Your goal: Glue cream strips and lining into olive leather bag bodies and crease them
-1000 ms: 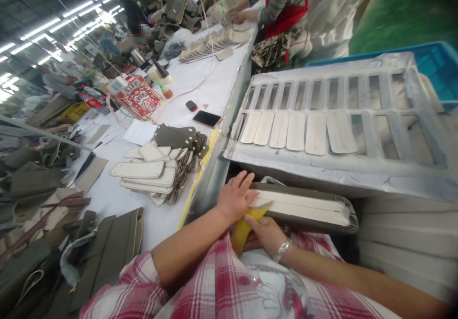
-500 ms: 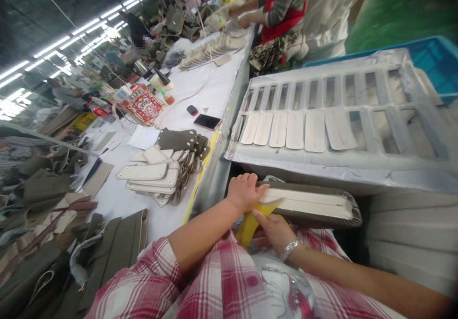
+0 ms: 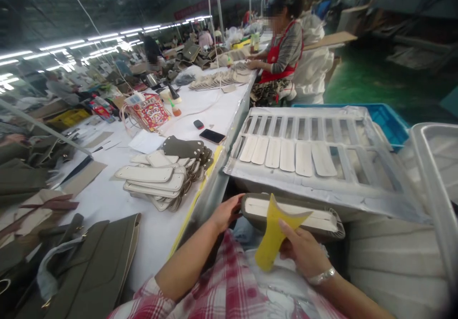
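Observation:
On my lap side lies an olive-green bag (image 3: 250, 216), its long cream panel (image 3: 318, 219) facing up and a clear wrap bunched at its right end. My left hand (image 3: 226, 212) grips the bag's left end, fingertips partly hidden behind it. Pinched between thumb and fingers of my right hand (image 3: 304, 251) is a flat yellow piece (image 3: 274, 235) with a curved-in top edge and two pointed corners. It stands upright in front of the cream panel, covering part of it. Whether it touches the bag I cannot tell.
Beyond the bag is a slotted rack (image 3: 282, 178) with several cream strips (image 3: 286, 155). Left, the white table (image 3: 107, 199) bears stacked cream and olive pieces (image 3: 153, 180), a phone (image 3: 213, 136) and olive bags (image 3: 96, 257). A co-worker in a red apron (image 3: 281, 58) sits farther back.
My left hand has moved from the top of the bag to its left end. My right hand has drawn the yellow piece rightward, away from the left hand. The view has tilted up.

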Motion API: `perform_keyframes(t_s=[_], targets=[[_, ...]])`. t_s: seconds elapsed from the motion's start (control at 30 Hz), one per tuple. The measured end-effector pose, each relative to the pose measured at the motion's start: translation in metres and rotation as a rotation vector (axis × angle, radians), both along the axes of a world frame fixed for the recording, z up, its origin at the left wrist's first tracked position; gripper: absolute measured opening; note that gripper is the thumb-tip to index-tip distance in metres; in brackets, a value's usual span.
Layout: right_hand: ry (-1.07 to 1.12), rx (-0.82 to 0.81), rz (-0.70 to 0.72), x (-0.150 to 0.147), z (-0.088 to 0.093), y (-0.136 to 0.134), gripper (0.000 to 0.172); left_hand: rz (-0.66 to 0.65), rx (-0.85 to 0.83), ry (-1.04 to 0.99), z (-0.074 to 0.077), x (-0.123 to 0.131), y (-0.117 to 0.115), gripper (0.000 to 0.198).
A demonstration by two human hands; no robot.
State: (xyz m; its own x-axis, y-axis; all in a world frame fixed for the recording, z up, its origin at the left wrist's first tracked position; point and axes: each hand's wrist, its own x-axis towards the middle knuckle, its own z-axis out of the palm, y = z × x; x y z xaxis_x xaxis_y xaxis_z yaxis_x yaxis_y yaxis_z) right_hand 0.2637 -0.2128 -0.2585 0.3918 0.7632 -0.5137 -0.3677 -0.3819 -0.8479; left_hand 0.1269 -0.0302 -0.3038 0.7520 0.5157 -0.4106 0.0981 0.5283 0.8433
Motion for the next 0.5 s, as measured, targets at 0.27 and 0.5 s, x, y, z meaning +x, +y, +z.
perform_keyframes(t_s=[0.27,0.5], targets=[[0.208,-0.011,-0.101,0.008,-0.008,0.004,0.03,0.017,0.051,-0.068,-0.007,0.013,-0.004,0.05],[0.18,0.15,-0.273,0.02,0.01,0.037,0.028,0.028,0.533,0.058,-0.009,0.023,-0.009,0.037]])
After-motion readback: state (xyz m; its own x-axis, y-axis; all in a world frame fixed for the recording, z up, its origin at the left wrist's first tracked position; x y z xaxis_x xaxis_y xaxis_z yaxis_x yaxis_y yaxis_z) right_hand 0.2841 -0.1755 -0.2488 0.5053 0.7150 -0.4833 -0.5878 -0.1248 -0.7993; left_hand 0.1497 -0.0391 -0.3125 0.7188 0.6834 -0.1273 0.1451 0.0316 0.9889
